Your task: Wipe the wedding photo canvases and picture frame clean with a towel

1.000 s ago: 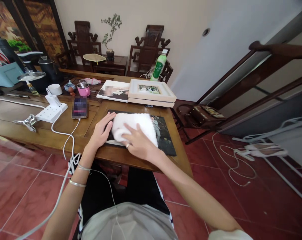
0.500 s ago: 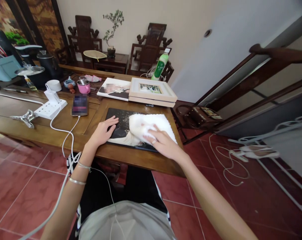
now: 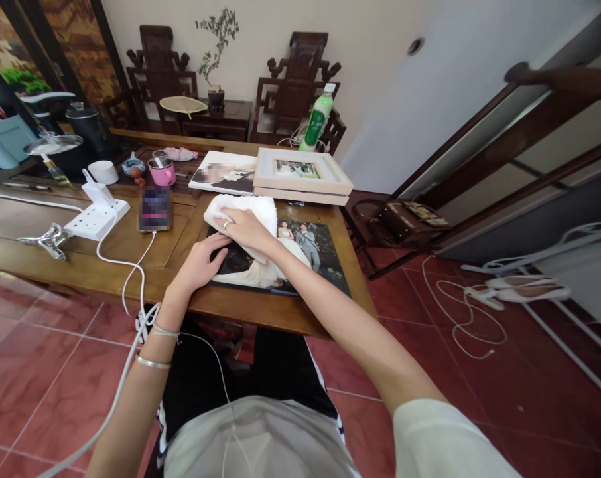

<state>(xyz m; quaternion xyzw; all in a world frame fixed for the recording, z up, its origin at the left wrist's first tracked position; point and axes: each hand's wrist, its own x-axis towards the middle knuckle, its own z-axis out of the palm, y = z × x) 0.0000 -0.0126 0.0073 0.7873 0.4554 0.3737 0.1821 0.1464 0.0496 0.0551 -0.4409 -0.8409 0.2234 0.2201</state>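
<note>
A dark wedding photo panel lies flat near the front edge of the wooden table. My right hand is closed on a white cloth and presses it against the panel's upper left part. The cloth bunches under the fingers and covers that corner. At the panel's left edge rests my left hand, its fingers stretched out flat and their tips close to the cloth. My right forearm crosses over the panel and hides part of the picture.
Behind the panel lie stacked white frames and another photo panel. A green bottle stands behind them. To the left are a phone, a power strip, a pink cup and white cables crossing the table edge.
My right hand has swept the white cloth from the panel's right side to its upper left, uncovering the couple in the photo. My left hand stays at the left edge.
</note>
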